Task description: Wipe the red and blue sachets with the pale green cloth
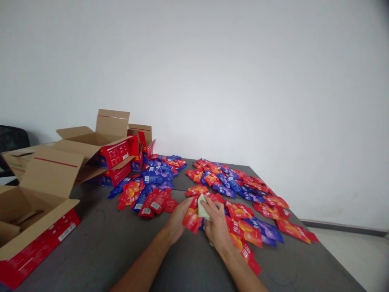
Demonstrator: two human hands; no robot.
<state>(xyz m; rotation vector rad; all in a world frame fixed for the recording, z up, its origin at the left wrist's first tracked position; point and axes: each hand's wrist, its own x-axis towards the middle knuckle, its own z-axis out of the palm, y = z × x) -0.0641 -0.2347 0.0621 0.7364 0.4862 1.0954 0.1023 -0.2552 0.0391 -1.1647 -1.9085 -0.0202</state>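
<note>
A red pouch (192, 219) with orange fruit art is gripped at its left edge by my left hand (178, 219), above the dark table (121, 243). My right hand (216, 221) is closed on a pale green cloth (203, 207), which lies against the pouch's right side and covers part of it. Close by on the right are loose red pouches (247, 231) and purple-blue pouches (269, 231). Left of my left hand lie red pouches with their barcode side up (159, 200).
Open red cardboard boxes (39, 251) stand along the left, their brown flaps (51, 170) sticking out, with more boxes (114, 158) behind. Mixed pouches (158, 174) are heaped at back left and another heap (231, 182) at back right. A white wall (212, 81) rises behind the table.
</note>
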